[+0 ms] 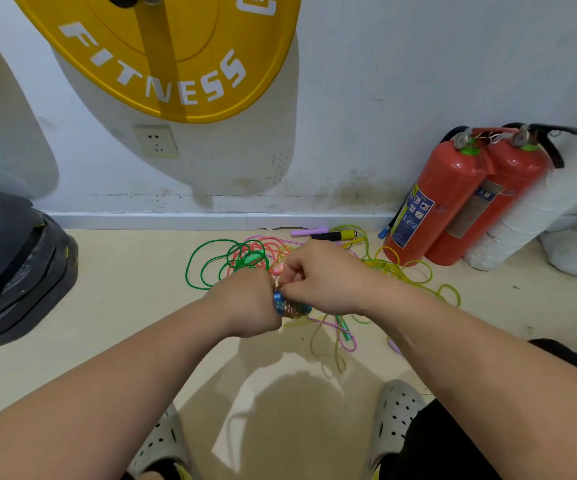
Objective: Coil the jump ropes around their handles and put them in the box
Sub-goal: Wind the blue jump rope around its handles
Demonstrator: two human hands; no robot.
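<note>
Beige floor [124, 323] meets a scuffed white wall [384, 81], with loose jump ropes [242, 258] tangled near the skirting.
A yellow FITNESS plate [183, 64] and a socket [156, 142] show on the wall, and two red fire extinguishers [432, 199] lean at the right. Above the tangle, the left hand [245, 303] has its fingers curled round a blue handle [280, 301] wound with pale rope. The right hand [321, 278] pinches the rope just beside it.

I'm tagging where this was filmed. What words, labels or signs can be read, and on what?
"FITNESS": white letters on the yellow disc on the wall.
White mark at the disc's top edge: cut off, unreadable.
Blue label on the left fire extinguisher: too small to read.
Label on the right fire extinguisher: blurred, unreadable.
</note>
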